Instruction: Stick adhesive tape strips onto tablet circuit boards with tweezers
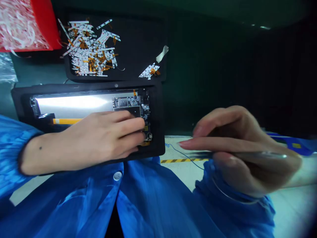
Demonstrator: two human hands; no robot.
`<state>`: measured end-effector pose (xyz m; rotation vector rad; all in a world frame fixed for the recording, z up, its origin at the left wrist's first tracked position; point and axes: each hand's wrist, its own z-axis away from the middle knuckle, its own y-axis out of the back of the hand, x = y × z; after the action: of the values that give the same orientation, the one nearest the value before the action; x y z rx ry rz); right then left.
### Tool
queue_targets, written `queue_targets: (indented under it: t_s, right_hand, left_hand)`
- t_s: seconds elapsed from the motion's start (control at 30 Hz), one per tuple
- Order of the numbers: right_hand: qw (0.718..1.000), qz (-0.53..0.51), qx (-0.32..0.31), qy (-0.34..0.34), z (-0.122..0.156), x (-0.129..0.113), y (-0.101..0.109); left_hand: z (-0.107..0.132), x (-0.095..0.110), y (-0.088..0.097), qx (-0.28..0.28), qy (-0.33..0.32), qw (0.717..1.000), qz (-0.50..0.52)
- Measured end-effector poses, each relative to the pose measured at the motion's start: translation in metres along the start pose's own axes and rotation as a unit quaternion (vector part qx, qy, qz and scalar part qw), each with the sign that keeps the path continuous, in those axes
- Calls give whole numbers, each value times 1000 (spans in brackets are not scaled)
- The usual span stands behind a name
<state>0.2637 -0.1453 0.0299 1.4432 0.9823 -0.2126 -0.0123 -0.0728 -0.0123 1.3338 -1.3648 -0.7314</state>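
Note:
My left hand (106, 135) lies over the opened tablet (74, 105) with its fingers curled together at the green-black circuit board (146, 110). The fingertips and anything in them are hidden from me. The tablet rests in a black tray (158, 132) close to my body, its silvery back plate and a strip of yellow tape (66, 121) exposed. To the right of this tray, in the air, my right hand (237, 148) is closed around metal tweezers (260, 155). Their tips point left and are blurred.
Behind lies another black tray (138, 36) with a heap of white-and-orange flex strips (91, 53) and a smaller bunch (150, 70). A red bin (47, 23) of white strips stands back left. A coiled blue cord (183, 155) hangs below the dark table (210, 66).

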Motion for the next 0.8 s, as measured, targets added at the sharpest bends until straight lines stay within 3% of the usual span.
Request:
queue_targets:
  t_s: [0.07,0.17,0.33,0.47,0.8]
  right_hand:
    - [999,-27,25,15,1,-3,-9]
    - [998,42,20,37,5,-5,-27]
    - [968,178,19,178,5,-3,-50]
    - [952,210,24,221,1,1,-55]
    - [945,217,13,245,-4,1,-55]
  left_hand:
    - [-5,5,0,6,0,1000,-11]
    - [-8,6,0,0,22,1000,20]
    - [-5,-5,6,-64,95,971,209]
    - [-2,-8,9,-71,115,955,264]
    - [-4,-7,10,-69,127,945,293]
